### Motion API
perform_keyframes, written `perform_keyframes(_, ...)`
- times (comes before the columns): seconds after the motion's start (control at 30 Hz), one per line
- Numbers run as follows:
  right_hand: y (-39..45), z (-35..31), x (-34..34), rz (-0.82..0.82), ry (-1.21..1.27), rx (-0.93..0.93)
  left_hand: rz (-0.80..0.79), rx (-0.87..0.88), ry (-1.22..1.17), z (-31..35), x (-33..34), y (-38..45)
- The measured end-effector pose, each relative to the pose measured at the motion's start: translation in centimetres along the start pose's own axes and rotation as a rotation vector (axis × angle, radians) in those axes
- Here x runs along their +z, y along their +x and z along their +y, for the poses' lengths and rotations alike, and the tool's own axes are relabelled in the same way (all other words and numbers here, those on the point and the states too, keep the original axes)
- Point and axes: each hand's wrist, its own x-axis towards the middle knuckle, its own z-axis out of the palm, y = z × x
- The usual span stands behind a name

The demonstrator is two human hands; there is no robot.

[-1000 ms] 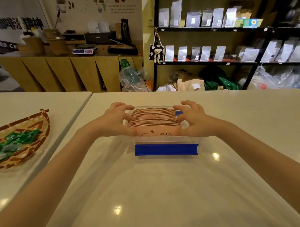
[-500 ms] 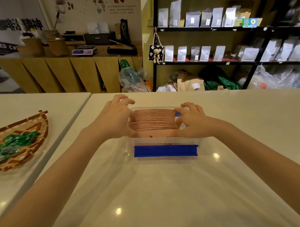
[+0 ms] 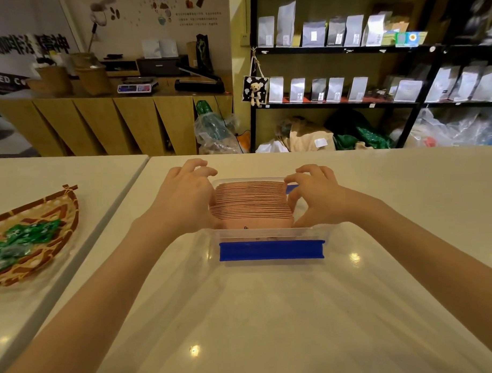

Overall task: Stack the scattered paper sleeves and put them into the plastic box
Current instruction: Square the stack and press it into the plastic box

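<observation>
A thick stack of pinkish-brown paper sleeves [image 3: 251, 204] stands on edge inside a clear plastic box [image 3: 310, 232] that has a blue clip [image 3: 271, 250] along its near side. My left hand [image 3: 185, 198] presses against the stack's left end, thumb low at the box wall, fingers curled over the top edge. At the stack's right end is my right hand [image 3: 313, 198], with fingertips on the top right corner and thumb down by the rim. The stack's lower part is hidden behind the box wall.
The box sits on a white glossy table [image 3: 271, 319]. A woven basket [image 3: 43, 243] holding green wrapped items lies on the neighbouring table at left. Beyond the far table edge are a wooden counter [image 3: 103, 121] and black shelves [image 3: 348, 104] with pouches.
The stack has sunk lower into the box, so less of the front sleeve's print shows. My left hand has shifted from under the stack's end to its side.
</observation>
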Motion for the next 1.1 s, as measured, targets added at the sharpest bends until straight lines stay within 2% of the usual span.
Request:
perform_keyframes(0.1, -0.1, 0.0, 0.4, 0.061, 0.001, -0.001, 0.011, 0.037, 0.031, 0.5, 0.2, 0.1)
perform_keyframes(0.23, -0.3, 0.2, 0.7, 0.064, 0.041, 0.013, 0.025, 0.081, 0.075, 0.7, 0.2, 0.1)
perform_keyframes(0.4, -0.6, 0.2, 0.8, 0.069, 0.052, 0.025, -0.053, 0.052, 0.014, 0.4, 0.0, 0.2)
perform_keyframes(0.63, -0.9, 0.4, 0.7, 0.033, 0.101, 0.039, -0.032, 0.083, 0.042, 0.7, 0.3, 0.0)
perform_keyframes(0.93, -1.1, 0.2, 0.2, 0.031, 0.046, 0.004, -0.023, 0.06, 0.055, 0.5, 0.4, -0.2)
perform_keyframes(1.1, -1.2, -0.1, -0.2, -0.023, 0.067, 0.027, -0.056, 0.048, -0.013, 0.0, 0.3, -0.1)
